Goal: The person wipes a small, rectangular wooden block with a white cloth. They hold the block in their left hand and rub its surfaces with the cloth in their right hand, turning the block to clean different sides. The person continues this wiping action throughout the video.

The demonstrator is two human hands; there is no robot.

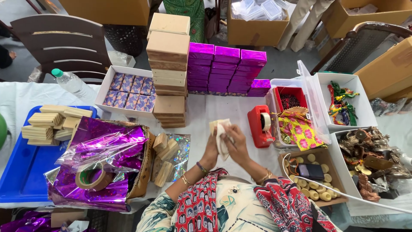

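Wooden block [214, 126] wrapped partly in a pale cloth [222, 144] sits pinched between both hands above the white table [223, 107]. The left hand [210, 151] cups the block's lower left edge, fingers closed on it; the right hand [237, 144] grips the cloth against the block's right face, fingers curled tight. Just right of the hands stands a red tape dispenser [260, 126]. Behind them rises a stack of plain tan boxes [168, 68], and beside that, rows of shiny magenta boxes [226, 71]. A white tray of purple patterned packets [130, 91] lies left of the stack. Nearer on the left, loose wooden blocks [164, 158] rest beside crumpled purple foil [103, 154] with a roll of tape [92, 176] on top. A blue tray [19, 172] holds more pale blocks.
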